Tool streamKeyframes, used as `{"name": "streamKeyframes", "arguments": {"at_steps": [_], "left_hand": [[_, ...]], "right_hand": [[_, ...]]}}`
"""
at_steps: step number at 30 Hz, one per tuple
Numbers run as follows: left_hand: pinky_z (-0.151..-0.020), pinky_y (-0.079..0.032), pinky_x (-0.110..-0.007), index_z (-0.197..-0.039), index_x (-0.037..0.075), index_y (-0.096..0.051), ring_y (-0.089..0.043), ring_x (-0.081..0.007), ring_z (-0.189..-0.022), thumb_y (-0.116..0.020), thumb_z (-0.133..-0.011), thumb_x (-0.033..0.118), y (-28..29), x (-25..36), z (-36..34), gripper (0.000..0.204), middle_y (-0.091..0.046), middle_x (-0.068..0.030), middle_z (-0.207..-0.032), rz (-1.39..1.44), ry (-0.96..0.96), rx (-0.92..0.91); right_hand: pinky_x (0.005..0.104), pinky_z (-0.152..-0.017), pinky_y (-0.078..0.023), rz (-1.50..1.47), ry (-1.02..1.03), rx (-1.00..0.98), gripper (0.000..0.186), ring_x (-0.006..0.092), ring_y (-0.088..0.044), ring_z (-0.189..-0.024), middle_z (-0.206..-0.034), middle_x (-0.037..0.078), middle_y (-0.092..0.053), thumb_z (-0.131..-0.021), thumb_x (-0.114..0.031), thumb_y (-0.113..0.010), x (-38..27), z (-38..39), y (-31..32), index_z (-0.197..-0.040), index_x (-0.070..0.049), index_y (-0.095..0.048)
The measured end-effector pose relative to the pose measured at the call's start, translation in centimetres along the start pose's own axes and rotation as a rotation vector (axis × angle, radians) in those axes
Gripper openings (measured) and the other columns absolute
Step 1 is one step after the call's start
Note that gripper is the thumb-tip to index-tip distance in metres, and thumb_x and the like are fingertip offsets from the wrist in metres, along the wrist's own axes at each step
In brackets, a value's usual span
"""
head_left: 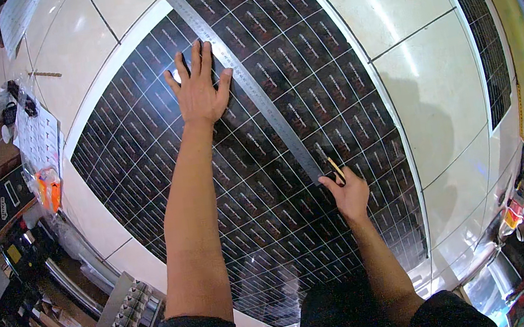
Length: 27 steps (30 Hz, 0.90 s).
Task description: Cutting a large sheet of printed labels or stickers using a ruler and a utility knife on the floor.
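A large printed sheet [343,73] with a grid of small black labels and a white margin lies beneath both hands. A long steel ruler [252,91] runs diagonally across it. My left hand [198,92] rests with spread fingers on the sheet, its tips close to the ruler's left edge. My right hand [350,191] has its thumb at the ruler's lower end and its fingers curled around a thin yellow tool [336,168], probably a cutter, that points up along the right side of the ruler.
Pale tiled surface [404,39] surrounds the sheet. A second dark printed sheet [484,41] and a long yellow roll [522,76] lie at the right. A white pad with an orange item [48,188], assorted clutter, and a metal rack [131,326] are at the left.
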<state>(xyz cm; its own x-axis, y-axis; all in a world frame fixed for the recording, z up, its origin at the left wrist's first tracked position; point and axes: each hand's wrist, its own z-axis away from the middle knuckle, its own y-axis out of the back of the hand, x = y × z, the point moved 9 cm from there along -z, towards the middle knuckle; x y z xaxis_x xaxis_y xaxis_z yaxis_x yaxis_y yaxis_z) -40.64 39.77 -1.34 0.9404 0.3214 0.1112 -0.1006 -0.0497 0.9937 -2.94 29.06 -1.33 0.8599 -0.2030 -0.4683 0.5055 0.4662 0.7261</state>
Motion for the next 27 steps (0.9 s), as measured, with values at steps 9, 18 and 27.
{"name": "streamKeyframes", "arguments": {"at_steps": [9,18,27], "left_hand": [[-0.115,-0.005,-0.067,-0.154,0.022,-0.030,-0.018,-0.0387,-0.148,-0.045,-0.093,0.059,-0.5,-0.2,0.1,0.073,-0.027,-0.0030,-0.161,0.011,-0.002,0.007],[-0.113,-0.005,-0.071,-0.157,0.015,-0.018,-0.009,-0.0424,-0.149,-0.060,-0.069,0.080,0.5,0.2,-0.5,0.117,-0.013,-0.0062,-0.165,-0.034,0.003,-0.341],[-0.109,-0.028,-0.071,-0.157,0.006,-0.003,-0.011,-0.0501,-0.146,-0.087,-0.042,0.069,1.5,2.3,-1.8,0.156,-0.004,-0.0090,-0.165,-0.060,0.103,-0.560]], "right_hand": [[0.0424,-0.053,-0.048,-0.010,-0.043,-0.045,0.052,0.0349,-0.064,-0.058,-0.063,0.011,-0.063,-0.076,-0.049,-0.080,0.1,-0.1,0.0,-0.072,-0.004,-0.055],[0.0457,-0.058,-0.049,0.055,-0.030,-0.014,0.050,0.0349,-0.065,-0.063,-0.063,0.013,-0.064,-0.072,-0.049,-0.083,-0.2,-0.2,0.7,-0.072,-0.006,-0.058],[0.0469,-0.059,-0.049,0.041,0.028,-0.007,0.048,0.0365,-0.066,-0.065,-0.066,0.014,-0.065,-0.075,-0.047,-0.081,-0.1,0.0,0.3,-0.074,-0.004,-0.058]]}}
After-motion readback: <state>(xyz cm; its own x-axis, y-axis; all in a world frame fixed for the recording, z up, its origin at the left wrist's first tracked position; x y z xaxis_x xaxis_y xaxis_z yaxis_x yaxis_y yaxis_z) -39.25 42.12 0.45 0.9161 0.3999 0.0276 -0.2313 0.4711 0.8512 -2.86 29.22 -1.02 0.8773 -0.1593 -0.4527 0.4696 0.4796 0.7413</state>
